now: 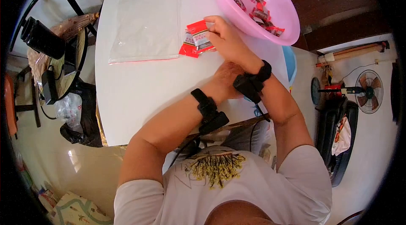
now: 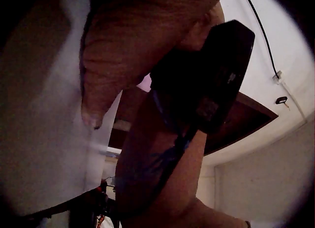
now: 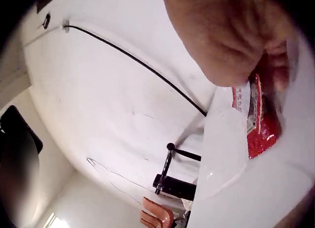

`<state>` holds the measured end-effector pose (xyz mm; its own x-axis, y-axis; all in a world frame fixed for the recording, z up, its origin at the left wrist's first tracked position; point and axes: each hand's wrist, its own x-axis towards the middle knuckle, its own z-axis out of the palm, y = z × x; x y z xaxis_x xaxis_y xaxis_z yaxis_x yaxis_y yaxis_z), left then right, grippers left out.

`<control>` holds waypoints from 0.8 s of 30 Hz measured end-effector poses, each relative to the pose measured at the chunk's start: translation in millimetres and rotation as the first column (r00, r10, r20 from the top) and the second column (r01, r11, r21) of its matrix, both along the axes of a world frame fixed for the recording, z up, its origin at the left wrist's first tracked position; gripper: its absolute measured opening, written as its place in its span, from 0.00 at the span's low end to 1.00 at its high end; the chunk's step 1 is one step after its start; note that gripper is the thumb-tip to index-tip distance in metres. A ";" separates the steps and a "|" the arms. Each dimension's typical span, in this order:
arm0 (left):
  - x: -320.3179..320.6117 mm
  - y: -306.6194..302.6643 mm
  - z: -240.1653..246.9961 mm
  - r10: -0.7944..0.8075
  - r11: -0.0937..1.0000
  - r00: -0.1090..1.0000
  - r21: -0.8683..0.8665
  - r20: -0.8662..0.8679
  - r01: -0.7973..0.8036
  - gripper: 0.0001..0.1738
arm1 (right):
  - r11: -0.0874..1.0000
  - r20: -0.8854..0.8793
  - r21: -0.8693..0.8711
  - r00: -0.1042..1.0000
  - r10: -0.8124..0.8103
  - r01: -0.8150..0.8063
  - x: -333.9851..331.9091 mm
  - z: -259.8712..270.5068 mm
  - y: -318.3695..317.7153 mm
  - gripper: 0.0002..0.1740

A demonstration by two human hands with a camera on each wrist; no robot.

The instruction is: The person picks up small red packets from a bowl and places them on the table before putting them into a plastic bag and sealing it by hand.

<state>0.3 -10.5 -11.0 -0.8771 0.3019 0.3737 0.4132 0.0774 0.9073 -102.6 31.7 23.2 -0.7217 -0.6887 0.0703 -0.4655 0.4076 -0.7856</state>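
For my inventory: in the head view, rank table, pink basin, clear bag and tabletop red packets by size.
1. Table
2. Pink basin and clear bag: too alike to rank
3. Tabletop red packets, together

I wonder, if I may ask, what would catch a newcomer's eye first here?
Probably the bright pink basin at the white table's far right corner, with red-ended packets inside. Next, perhaps, the crossed wrists: the right hand lies over the left, its fingers at loose red-and-silver packets beside a flat clear bag.
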 end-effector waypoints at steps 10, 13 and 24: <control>-15.5 9.6 -16.9 0.033 0.827 0.920 -0.507 -0.389 -0.244 0.36 | 0.977 -0.243 0.141 0.962 -0.124 0.162 24.8 15.9 27.5 0.19; -15.8 11.7 -11.5 0.065 0.812 0.909 -0.507 -0.412 -0.288 0.34 | 0.973 -0.418 0.147 0.903 -0.099 0.175 43.6 56.9 36.5 0.14; -11.7 10.1 7.6 -0.036 0.741 0.969 -0.658 -0.243 -0.137 0.38 | 0.918 -0.783 0.179 0.616 -0.086 0.355 -1.0 51.6 123.5 0.17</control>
<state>-11.5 -0.4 -3.3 -0.8159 0.5056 0.2806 0.5743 0.6514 0.4959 -103.6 155.2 74.9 -0.6394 -0.5974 0.4840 -0.6946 0.7188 -0.0304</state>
